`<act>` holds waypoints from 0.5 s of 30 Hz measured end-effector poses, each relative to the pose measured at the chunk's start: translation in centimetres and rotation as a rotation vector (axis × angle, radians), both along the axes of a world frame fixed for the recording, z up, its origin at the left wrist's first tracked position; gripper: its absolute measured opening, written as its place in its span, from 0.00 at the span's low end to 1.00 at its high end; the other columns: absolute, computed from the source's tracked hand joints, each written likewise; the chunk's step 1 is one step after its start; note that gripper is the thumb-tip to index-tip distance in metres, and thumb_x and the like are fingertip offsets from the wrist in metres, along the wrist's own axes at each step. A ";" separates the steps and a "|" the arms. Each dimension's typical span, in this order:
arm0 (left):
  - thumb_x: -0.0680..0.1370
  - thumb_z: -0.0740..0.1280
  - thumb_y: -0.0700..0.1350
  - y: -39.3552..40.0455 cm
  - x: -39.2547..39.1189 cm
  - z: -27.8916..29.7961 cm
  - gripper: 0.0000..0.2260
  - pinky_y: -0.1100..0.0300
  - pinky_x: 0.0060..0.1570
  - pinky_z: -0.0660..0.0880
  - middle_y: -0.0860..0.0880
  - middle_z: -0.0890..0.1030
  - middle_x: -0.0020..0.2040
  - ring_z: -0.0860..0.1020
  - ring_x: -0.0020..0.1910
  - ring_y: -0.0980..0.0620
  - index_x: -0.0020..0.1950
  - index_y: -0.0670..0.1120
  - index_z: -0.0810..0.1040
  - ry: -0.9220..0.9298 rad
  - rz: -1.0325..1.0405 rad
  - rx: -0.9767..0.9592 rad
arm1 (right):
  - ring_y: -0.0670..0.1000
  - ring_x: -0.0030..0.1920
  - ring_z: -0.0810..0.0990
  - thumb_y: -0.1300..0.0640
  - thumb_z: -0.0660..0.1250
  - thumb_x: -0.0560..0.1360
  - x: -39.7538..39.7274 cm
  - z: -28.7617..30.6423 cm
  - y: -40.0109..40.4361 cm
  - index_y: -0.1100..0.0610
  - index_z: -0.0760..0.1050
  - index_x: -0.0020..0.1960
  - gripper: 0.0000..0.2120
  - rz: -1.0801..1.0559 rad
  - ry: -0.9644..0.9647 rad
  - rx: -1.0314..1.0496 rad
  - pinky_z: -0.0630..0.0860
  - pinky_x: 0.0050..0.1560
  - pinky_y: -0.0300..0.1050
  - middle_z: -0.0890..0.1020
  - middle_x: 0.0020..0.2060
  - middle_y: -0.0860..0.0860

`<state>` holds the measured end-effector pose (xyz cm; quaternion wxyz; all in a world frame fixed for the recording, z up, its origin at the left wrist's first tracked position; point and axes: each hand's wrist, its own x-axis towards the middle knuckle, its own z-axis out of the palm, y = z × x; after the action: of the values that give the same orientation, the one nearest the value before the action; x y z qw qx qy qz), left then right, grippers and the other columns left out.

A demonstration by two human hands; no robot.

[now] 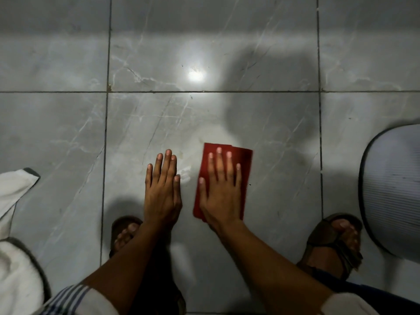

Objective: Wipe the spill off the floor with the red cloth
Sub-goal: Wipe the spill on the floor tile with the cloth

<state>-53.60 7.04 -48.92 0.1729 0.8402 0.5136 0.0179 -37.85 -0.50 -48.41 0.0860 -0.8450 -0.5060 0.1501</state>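
Note:
A folded red cloth (244,164) lies flat on the grey marbled floor tile (284,137). My right hand (221,189) presses down on it, palm flat, fingers spread over the cloth. My left hand (162,189) rests flat on the bare tile just left of the cloth, fingers straight and together, holding nothing. A faint pale wet smear (185,175) shows on the tile between the two hands and beyond the cloth's far edge.
My feet in brown sandals stand on the floor, one (123,233) behind the left hand, the other (336,242) at the right. A round ribbed grey object (393,189) sits at the right edge. White fabric (13,223) lies at the left edge.

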 end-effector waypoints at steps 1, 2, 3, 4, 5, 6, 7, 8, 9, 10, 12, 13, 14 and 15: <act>0.90 0.47 0.49 0.0 -0.1 0.0 0.27 0.48 0.89 0.43 0.50 0.50 0.92 0.47 0.91 0.49 0.91 0.47 0.50 -0.002 -0.002 -0.009 | 0.56 0.89 0.46 0.42 0.52 0.87 -0.9 0.0 0.1 0.53 0.46 0.89 0.35 0.021 0.019 0.009 0.45 0.88 0.61 0.49 0.89 0.54; 0.90 0.47 0.49 0.1 -0.1 -0.1 0.27 0.49 0.89 0.42 0.50 0.49 0.92 0.46 0.91 0.49 0.91 0.48 0.49 -0.008 -0.005 -0.020 | 0.56 0.89 0.45 0.42 0.52 0.87 -1.6 0.0 -0.3 0.53 0.44 0.89 0.35 0.050 0.038 0.013 0.43 0.88 0.60 0.48 0.89 0.53; 0.90 0.46 0.49 0.1 -0.2 -0.1 0.27 0.49 0.89 0.41 0.50 0.49 0.92 0.46 0.91 0.49 0.91 0.48 0.49 -0.018 -0.008 -0.031 | 0.56 0.89 0.44 0.42 0.52 0.87 -2.0 -0.1 -1.4 0.53 0.44 0.89 0.35 0.093 0.061 0.013 0.43 0.88 0.59 0.46 0.90 0.53; 0.90 0.47 0.49 0.2 -0.3 0.0 0.27 0.50 0.89 0.41 0.50 0.49 0.92 0.46 0.91 0.50 0.91 0.48 0.49 -0.028 -0.012 -0.039 | 0.55 0.89 0.44 0.42 0.52 0.87 -2.0 -0.2 -2.9 0.52 0.44 0.89 0.35 0.148 0.087 0.015 0.43 0.88 0.59 0.45 0.90 0.52; 0.90 0.47 0.49 0.2 -0.4 0.0 0.27 0.50 0.89 0.40 0.51 0.48 0.92 0.46 0.91 0.50 0.91 0.48 0.49 -0.034 -0.016 -0.041 | 0.55 0.89 0.44 0.42 0.53 0.87 -1.8 -0.3 -4.6 0.51 0.44 0.89 0.35 0.209 0.110 0.018 0.44 0.87 0.59 0.45 0.90 0.51; 0.90 0.47 0.48 0.3 -0.4 0.0 0.27 0.50 0.89 0.40 0.51 0.48 0.92 0.46 0.91 0.50 0.91 0.48 0.49 -0.035 -0.019 -0.038 | 0.54 0.89 0.45 0.42 0.54 0.87 -1.2 -0.4 -6.3 0.51 0.46 0.89 0.35 0.264 0.120 0.020 0.46 0.87 0.60 0.46 0.90 0.50; 0.90 0.48 0.48 0.3 -0.4 0.0 0.27 0.50 0.89 0.41 0.51 0.48 0.92 0.46 0.91 0.49 0.91 0.48 0.49 -0.033 -0.022 -0.033 | 0.54 0.89 0.46 0.42 0.55 0.86 -0.4 -0.5 -7.8 0.50 0.47 0.89 0.35 0.300 0.117 0.021 0.47 0.87 0.60 0.47 0.90 0.50; 0.90 0.48 0.48 0.2 -0.4 0.0 0.28 0.50 0.89 0.41 0.51 0.48 0.92 0.46 0.91 0.49 0.91 0.48 0.49 -0.029 -0.021 -0.028 | 0.54 0.89 0.46 0.41 0.55 0.86 0.8 -0.5 -8.8 0.50 0.48 0.89 0.35 0.308 0.105 0.020 0.47 0.87 0.60 0.47 0.90 0.49; 0.90 0.48 0.48 0.2 -0.3 0.0 0.28 0.49 0.89 0.41 0.51 0.48 0.92 0.46 0.91 0.49 0.91 0.48 0.48 -0.023 -0.019 -0.026 | 0.54 0.89 0.46 0.41 0.55 0.86 2.1 -0.6 -9.2 0.49 0.48 0.89 0.36 0.288 0.089 0.017 0.46 0.88 0.59 0.47 0.90 0.49; 0.90 0.48 0.48 0.2 -0.3 0.0 0.28 0.49 0.89 0.41 0.51 0.48 0.92 0.45 0.91 0.49 0.91 0.48 0.48 -0.019 -0.020 -0.028 | 0.54 0.89 0.46 0.41 0.55 0.86 3.3 -0.7 -9.2 0.49 0.47 0.89 0.36 0.247 0.070 0.011 0.44 0.88 0.58 0.47 0.90 0.49; 0.90 0.48 0.48 0.2 -0.3 0.1 0.28 0.50 0.89 0.41 0.51 0.48 0.92 0.45 0.91 0.50 0.91 0.49 0.48 -0.025 -0.019 -0.037 | 0.55 0.89 0.45 0.41 0.54 0.86 5.6 -0.9 -8.2 0.49 0.46 0.89 0.36 0.150 0.039 -0.002 0.44 0.88 0.59 0.46 0.90 0.49; 0.90 0.48 0.48 0.2 -0.4 0.2 0.28 0.50 0.89 0.40 0.51 0.48 0.92 0.45 0.91 0.50 0.91 0.49 0.48 -0.034 -0.017 -0.045 | 0.55 0.89 0.45 0.41 0.54 0.86 6.2 -0.8 -7.3 0.50 0.46 0.89 0.36 0.111 0.022 -0.002 0.45 0.88 0.60 0.46 0.90 0.50; 0.90 0.48 0.48 0.3 -0.4 0.3 0.27 0.51 0.89 0.40 0.51 0.48 0.92 0.45 0.91 0.50 0.91 0.49 0.49 -0.044 -0.015 -0.055 | 0.56 0.89 0.45 0.41 0.54 0.86 6.5 -0.8 -6.3 0.50 0.45 0.89 0.36 0.085 0.004 0.000 0.47 0.88 0.62 0.46 0.90 0.51; 0.90 0.48 0.48 0.3 -0.4 0.4 0.27 0.52 0.89 0.39 0.51 0.48 0.92 0.45 0.91 0.50 0.91 0.49 0.49 -0.052 -0.014 -0.066 | 0.56 0.89 0.45 0.42 0.54 0.86 6.5 -0.8 -5.4 0.51 0.45 0.89 0.36 0.063 -0.011 0.001 0.48 0.88 0.63 0.47 0.90 0.51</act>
<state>-54.01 7.34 -48.52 0.2141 0.8368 0.5034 0.0216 -31.34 -5.89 -49.16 0.0790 -0.8295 -0.5327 0.1478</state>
